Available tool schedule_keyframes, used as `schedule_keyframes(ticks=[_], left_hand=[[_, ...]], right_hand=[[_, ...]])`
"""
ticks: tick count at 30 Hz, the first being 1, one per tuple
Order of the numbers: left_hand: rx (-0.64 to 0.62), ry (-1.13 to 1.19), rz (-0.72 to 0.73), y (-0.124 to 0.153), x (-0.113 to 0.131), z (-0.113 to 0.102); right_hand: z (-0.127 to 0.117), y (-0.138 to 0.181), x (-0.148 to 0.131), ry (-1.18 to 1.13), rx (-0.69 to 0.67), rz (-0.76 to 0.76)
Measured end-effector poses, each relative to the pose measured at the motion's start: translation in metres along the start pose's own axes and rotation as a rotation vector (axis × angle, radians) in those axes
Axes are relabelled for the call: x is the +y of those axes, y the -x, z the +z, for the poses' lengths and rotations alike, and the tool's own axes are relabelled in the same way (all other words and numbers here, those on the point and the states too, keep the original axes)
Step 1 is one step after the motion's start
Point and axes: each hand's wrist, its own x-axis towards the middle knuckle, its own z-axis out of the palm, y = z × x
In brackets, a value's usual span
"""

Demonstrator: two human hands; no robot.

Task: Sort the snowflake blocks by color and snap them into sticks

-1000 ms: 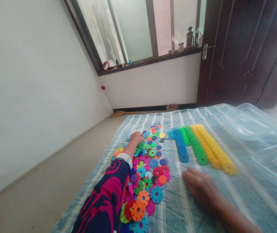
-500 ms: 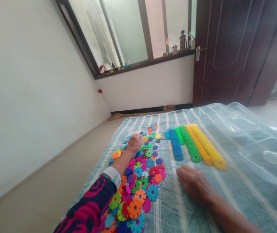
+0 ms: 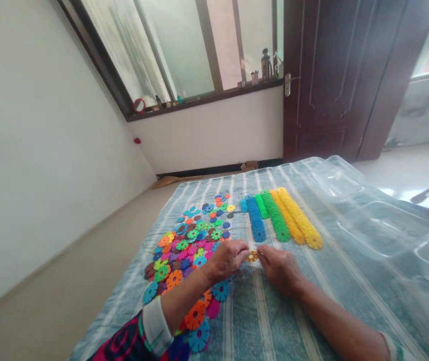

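Between my two hands is a yellow notched plastic disc [image 3: 252, 256]. My left hand [image 3: 229, 258] pinches its left edge, fingers closed. From the other side my right hand [image 3: 280, 268] grips its right edge with thumb and forefinger. Under and left of my left hand spreads a loose pile of many-coloured discs [image 3: 195, 313]. Beyond my hands lie rows of overlapping discs: a blue row [image 3: 256, 220], a long green row [image 3: 276, 218], a short bright green row [image 3: 261, 205] and two yellow rows [image 3: 300, 218].
A striped cloth [image 3: 274, 321] covers the surface. Clear plastic boxes stand on the right, one of them a wide box [image 3: 372, 230] and another farther back [image 3: 337, 178]. A dark red door [image 3: 323, 100] and a window sill [image 3: 207, 103] are behind.
My left hand has come back from the far part of the pile to meet my right hand. A yellow disc now shows between them. The view has turned rightward.
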Motion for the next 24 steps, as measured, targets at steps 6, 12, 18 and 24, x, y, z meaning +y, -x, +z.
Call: schedule_keyframes(ticks=[6, 12, 18, 24], left_hand=[[0.069, -0.177, -0.083, -0.013, -0.007, -0.017], [0.153, -0.056, -0.04, -0.045, 0.007, -0.009], [0.28, 0.188, -0.041, -0.058, 0.03, 0.015], [0.328, 0.305, -0.058, -0.052, 0.045, 0.029]], right_hand=[[-0.003, -0.003, -0.008, 0.038, -0.045, -0.052], [-0.027, -0.014, -0.004, 0.106, -0.013, -0.106], [-0.056, -0.026, 0.024, 0.199, -0.075, 0.149], [-0.093, -0.04, 0.041, 0.114, -0.34, 0.229]])
